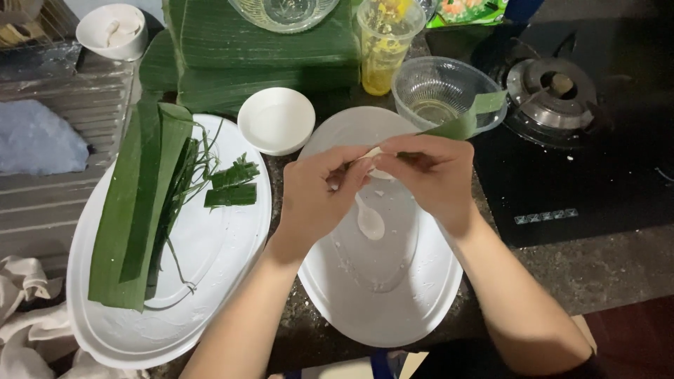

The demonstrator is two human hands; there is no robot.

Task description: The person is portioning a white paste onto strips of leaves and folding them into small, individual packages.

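My left hand (319, 193) and my right hand (432, 175) meet above a white oval plate (382, 295). Between the fingertips of both sits a small white lump of dough (374, 156), and a green leaf strip (463, 121) runs from it up to the right. A white spoon (368, 221) lies on the plate under my hands. On the left, a second white oval plate (232, 238) carries folded banana leaves (133, 210) and short cut leaf pieces (233, 186).
A small white bowl (276, 119) stands between the plates. Behind are a stack of banana leaves (260, 60), a yellow plastic cup (385, 45), a clear plastic bowl (435, 91) and a glass bowl (284, 12). A black gas stove (562, 91) is at right.
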